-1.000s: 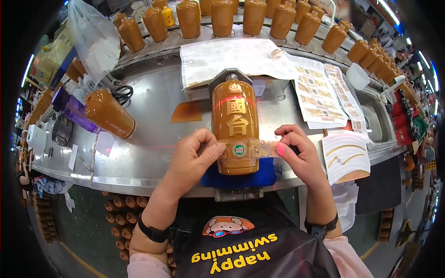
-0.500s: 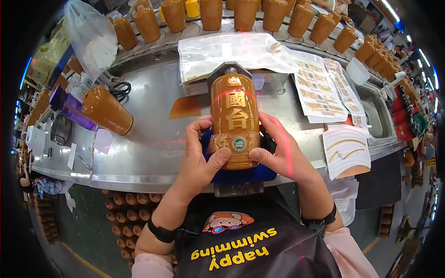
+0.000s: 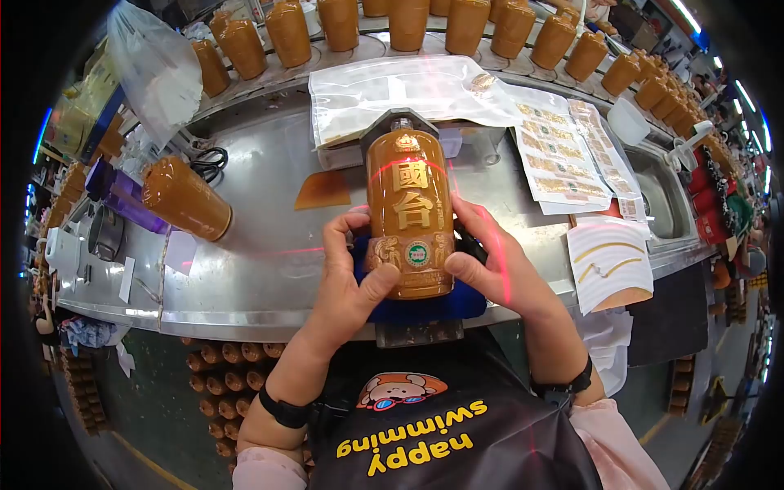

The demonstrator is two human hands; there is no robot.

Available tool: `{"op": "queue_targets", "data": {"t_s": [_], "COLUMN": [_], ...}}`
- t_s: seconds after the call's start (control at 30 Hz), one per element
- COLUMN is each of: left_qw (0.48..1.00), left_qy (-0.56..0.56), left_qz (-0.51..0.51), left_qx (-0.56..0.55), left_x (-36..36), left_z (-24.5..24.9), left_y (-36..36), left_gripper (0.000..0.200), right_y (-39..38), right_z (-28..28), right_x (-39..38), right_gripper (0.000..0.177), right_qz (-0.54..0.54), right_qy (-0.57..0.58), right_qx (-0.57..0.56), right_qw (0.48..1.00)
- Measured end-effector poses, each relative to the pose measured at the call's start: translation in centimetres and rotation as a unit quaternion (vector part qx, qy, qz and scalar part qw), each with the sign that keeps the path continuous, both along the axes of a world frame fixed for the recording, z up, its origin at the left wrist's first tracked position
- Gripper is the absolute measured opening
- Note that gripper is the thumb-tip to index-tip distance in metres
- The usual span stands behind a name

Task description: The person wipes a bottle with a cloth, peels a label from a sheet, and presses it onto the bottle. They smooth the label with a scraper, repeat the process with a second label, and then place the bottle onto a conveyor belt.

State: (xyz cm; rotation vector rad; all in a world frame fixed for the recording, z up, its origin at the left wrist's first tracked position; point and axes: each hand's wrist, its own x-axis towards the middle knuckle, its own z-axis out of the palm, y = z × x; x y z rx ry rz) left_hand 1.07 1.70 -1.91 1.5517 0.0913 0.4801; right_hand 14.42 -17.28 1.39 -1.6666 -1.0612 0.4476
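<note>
While a spare bottle (image 3: 188, 198) sits over on the left of the tabletop (image 3: 253, 286), the left hand (image 3: 339, 273) holds the low left side of the big brown bottle (image 3: 411, 200). The big brown bottle lies right between the two hands, over a blue pad (image 3: 464, 305), with its top pointing away. A band (image 3: 438, 247) with a round green mark (image 3: 418, 254) goes across its low part. The right hand (image 3: 502, 265) holds the other side. Farther right lies a white sheet of gold stickers (image 3: 555, 151).
</note>
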Motion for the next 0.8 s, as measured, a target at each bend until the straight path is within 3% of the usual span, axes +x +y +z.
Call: {"op": "queue_targets", "data": {"t_s": [0.5, 0.6, 0.73, 0.8], "left_qw": [0.999, 1.0, 0.969, 0.955], "left_qy": [0.006, 0.008, 0.019, 0.022], "left_qz": [0.017, -0.021, -0.037, -0.002], "left_qx": [0.046, -0.012, 0.244, 0.296], "left_x": [0.1, -0.3, -1.5, -1.5], "left_z": [0.7, 0.4, -0.5, -0.8], "left_y": [-0.7, -0.1, 0.9, 0.7], "left_gripper": [0.086, 0.092, 0.112, 0.11], "right_y": [-0.1, -0.1, -0.1, -0.1], "right_z": [-0.3, 0.2, 0.1, 0.2], "right_x": [0.1, 0.2, 0.3, 0.2], "right_gripper": [0.089, 0.089, 0.088, 0.088], "right_qz": [0.012, 0.023, 0.03, 0.029], "right_qy": [-0.038, -0.032, -0.039, -0.048], "right_qx": [-0.015, -0.013, -0.015, -0.016], "right_qw": [0.999, 0.999, 0.999, 0.998]}}
